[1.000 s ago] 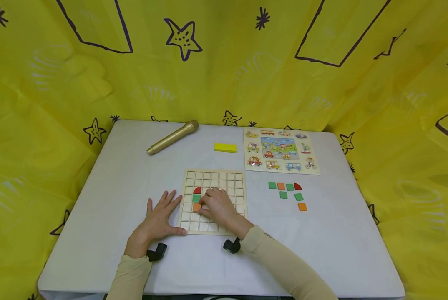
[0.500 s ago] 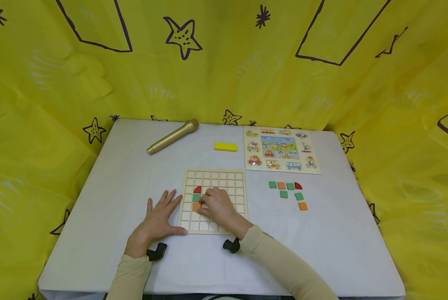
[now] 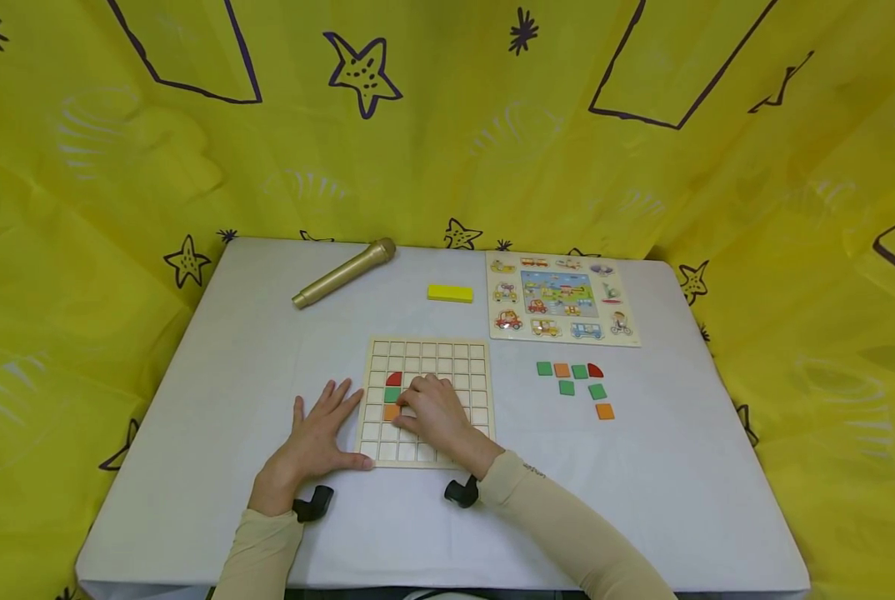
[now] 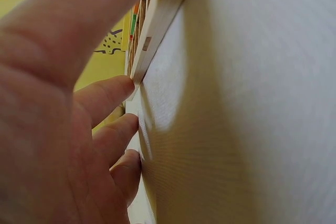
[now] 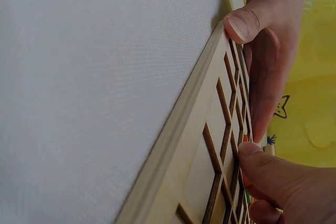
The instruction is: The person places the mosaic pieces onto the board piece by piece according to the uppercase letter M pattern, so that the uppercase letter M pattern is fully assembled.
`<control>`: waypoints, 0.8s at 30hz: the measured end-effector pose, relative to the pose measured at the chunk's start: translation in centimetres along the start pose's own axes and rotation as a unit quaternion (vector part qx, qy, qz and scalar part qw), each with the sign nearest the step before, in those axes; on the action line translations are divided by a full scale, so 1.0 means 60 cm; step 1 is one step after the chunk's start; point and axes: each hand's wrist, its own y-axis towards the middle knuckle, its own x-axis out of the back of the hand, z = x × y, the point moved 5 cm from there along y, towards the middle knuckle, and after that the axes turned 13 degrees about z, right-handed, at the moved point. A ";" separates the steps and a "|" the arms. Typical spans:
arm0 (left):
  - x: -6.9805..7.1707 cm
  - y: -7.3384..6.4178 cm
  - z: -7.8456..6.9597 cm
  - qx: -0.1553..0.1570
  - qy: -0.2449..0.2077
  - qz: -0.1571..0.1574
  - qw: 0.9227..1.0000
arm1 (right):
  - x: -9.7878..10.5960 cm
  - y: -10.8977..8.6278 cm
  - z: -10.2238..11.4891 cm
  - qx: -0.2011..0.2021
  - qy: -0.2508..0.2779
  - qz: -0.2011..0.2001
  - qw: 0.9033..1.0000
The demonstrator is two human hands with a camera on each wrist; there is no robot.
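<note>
The wooden grid board lies flat on the table, nearest both hands. Down one of its columns sit a red quarter-circle tile, a green square tile and an orange square tile. My right hand reaches over the board and pinches the orange tile with thumb and curled fingers; the hand covers several cells. In the right wrist view the thumb overlaps that orange piece. With fingers spread, my left hand rests at the board's left side, its thumb on the near left corner and index fingertip by the edge.
Loose tiles lie right of the board: green squares, orange squares and a red quarter-circle. Behind are a gold toy microphone, a yellow block and a vehicle picture puzzle. A yellow curtain surrounds the table.
</note>
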 end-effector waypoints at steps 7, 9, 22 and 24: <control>0.000 0.000 0.000 0.004 0.001 0.005 1.000 | -0.002 -0.001 0.000 0.004 -0.001 -0.006 1.000; -0.001 0.000 0.001 0.006 0.002 0.009 1.000 | -0.002 -0.001 0.000 0.004 -0.002 -0.007 1.000; -0.001 0.000 -0.001 0.004 0.001 0.003 1.000 | -0.002 0.000 0.000 0.001 -0.007 -0.013 1.000; -0.002 0.001 0.000 0.004 0.002 0.002 1.000 | 0.000 -0.001 0.000 0.002 -0.007 -0.015 1.000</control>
